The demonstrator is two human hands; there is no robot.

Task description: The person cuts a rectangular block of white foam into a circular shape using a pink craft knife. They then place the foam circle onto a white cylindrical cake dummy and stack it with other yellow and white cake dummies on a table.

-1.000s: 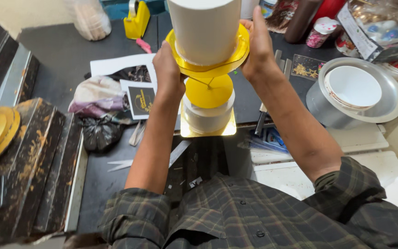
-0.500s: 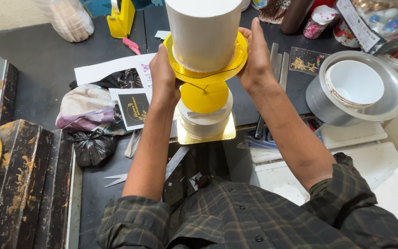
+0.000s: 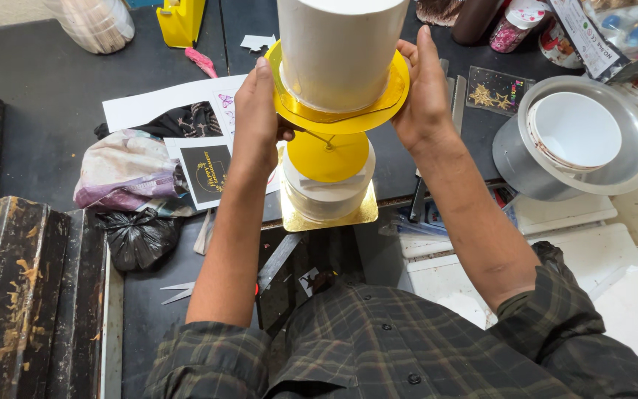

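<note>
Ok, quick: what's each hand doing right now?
Left hand: gripping the left rim of the yellow board under the white cake.
Right hand: gripping its right rim.

Probably a cake-decorating workshop: cake tins (image 3: 515, 148), sprinkle jars (image 3: 522, 18), scissors (image 3: 186, 290).

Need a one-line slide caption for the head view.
Both hands, left hand and right hand, hold a white cake tier on a gold board above a lower tier.
</note>
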